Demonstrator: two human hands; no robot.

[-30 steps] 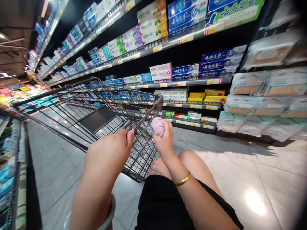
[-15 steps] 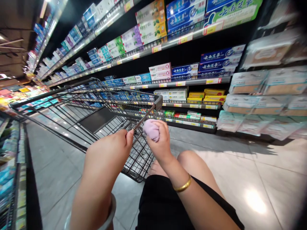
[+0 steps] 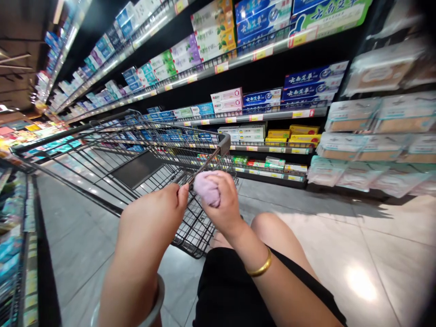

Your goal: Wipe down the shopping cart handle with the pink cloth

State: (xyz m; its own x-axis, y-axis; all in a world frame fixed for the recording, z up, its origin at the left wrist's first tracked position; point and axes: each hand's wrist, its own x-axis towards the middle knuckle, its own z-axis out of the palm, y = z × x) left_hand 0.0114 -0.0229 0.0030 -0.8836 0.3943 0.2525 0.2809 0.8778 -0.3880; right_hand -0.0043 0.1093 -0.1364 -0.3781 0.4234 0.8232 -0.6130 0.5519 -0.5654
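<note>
My left hand (image 3: 158, 206) is closed around the near top rail of a black wire shopping cart (image 3: 136, 168), its thumb lying along the bar. Bunched in my right hand (image 3: 226, 200) is a soft lilac cloth (image 3: 207, 188), pressed up by curled fingers. The cloth sits close to the same rail, just right of my left hand; whether it touches the bar I cannot tell. Through the wires the cart's basket shows a dark flat panel (image 3: 138, 169).
Shelves (image 3: 272, 116) of boxed toothpaste run along the right side and into the distance. Clear-wrapped packs (image 3: 381, 145) hang at the far right. A low shelf with goods (image 3: 10, 245) borders the left. Grey floor tiles (image 3: 340, 240) lie below; my bent knee (image 3: 272, 227) is near the cart.
My right hand has shifted slightly left along the rail with the lilac cloth, nearer my left hand. My left hand keeps its grip on the cart.
</note>
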